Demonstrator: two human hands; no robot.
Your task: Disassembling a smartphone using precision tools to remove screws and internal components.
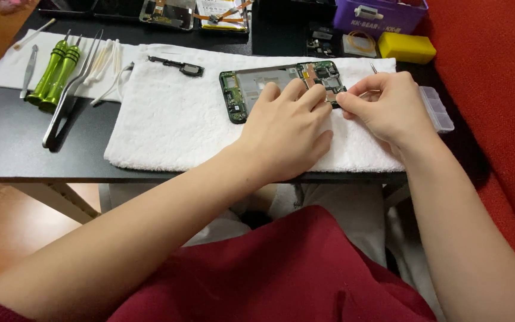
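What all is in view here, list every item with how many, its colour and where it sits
opened phone: one, green boards, grey frame, on the large towel
large towel: one, white, middle of the table
small towel: one, white, table's left end
screwdrivers: two, green handles, on the small towel
tweezers: one long pair, silver, beside the screwdrivers
small part: one, black, large towel's top edge
yellow block: one, top right
purple box: one, top right
clear compartment case: one, right of the towel
table: one, black
left hand: resting on the phone
right hand: pinching a thin tool at the phone's right edge
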